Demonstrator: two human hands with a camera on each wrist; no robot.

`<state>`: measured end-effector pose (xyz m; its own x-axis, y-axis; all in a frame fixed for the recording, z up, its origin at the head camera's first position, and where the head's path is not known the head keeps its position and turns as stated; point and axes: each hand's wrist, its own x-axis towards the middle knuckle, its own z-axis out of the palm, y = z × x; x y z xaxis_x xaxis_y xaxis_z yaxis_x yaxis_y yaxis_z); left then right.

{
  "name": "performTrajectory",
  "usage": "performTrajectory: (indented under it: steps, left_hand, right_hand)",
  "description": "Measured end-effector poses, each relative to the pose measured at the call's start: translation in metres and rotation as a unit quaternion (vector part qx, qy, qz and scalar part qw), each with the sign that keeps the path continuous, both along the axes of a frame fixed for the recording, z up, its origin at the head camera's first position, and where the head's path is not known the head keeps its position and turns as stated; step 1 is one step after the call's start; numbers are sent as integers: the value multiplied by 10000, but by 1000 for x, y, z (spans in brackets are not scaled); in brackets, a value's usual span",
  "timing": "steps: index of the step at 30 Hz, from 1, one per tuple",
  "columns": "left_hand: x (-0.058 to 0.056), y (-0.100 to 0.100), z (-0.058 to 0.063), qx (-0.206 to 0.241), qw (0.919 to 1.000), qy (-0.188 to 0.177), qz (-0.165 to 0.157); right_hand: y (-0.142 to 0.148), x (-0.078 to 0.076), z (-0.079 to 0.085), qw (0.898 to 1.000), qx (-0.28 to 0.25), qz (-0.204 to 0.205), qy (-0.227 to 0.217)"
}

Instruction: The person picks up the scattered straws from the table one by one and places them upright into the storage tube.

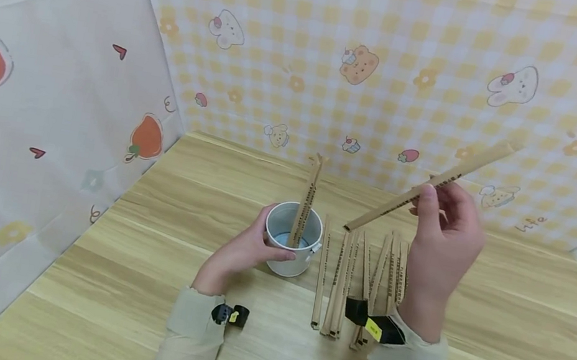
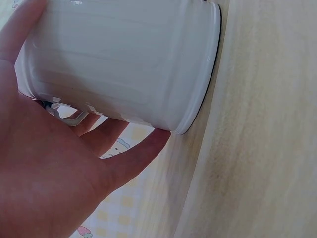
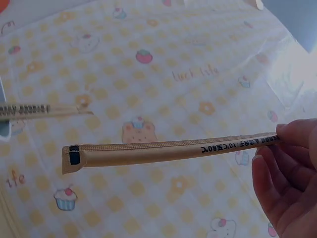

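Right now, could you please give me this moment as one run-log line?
Left hand: holds bucket | Right hand: pinches raised straw | In bucket: at least one leaning straw | On table: loose straws

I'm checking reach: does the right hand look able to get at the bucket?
Probably yes: the right hand pinches a straw right of the bucket, and the left hand grips its side, leaving its top mostly free.

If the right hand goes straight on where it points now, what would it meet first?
Probably the yellow-and-white checked cloth backdrop; the thin brown paper-wrapped stick in the right hand could touch it first. The depth is unclear.
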<state>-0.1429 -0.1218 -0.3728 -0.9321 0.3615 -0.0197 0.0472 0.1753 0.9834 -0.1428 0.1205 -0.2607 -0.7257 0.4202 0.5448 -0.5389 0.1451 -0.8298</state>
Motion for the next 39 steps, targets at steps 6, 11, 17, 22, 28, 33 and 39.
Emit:
performTrajectory:
  steps: [6, 11, 17, 22, 28, 33, 39]
  left_hand:
    - [0, 0, 0, -18, 10000, 15, -4]
    - [-1, 0, -1, -11, 10000, 34, -4]
    - [-1, 0, 0, -7, 10000, 22, -2]
    - [-1, 0, 1, -30, 10000, 3, 12]
    - [0, 0, 1, -60, 10000, 38, 24]
    - [0, 0, 2, -142, 9999, 31, 32]
    - [0, 0, 2, -161, 9999, 33, 29]
  right_hand:
    - [-19, 3, 5, 9996, -10, 277, -89]
    - [-32, 1, 1, 9983, 323, 472, -118]
    - [-43, -10, -18, 9928, 912, 733, -264]
    - [-44, -26, -39, 9864, 1354, 782, -505]
    - [-49, -37, -57, 9775, 1806, 865, -666]
    - [-56, -43, -69, 9644, 2202, 990, -1080]
    - [-61, -49, -81, 9497, 2510, 1122, -1496]
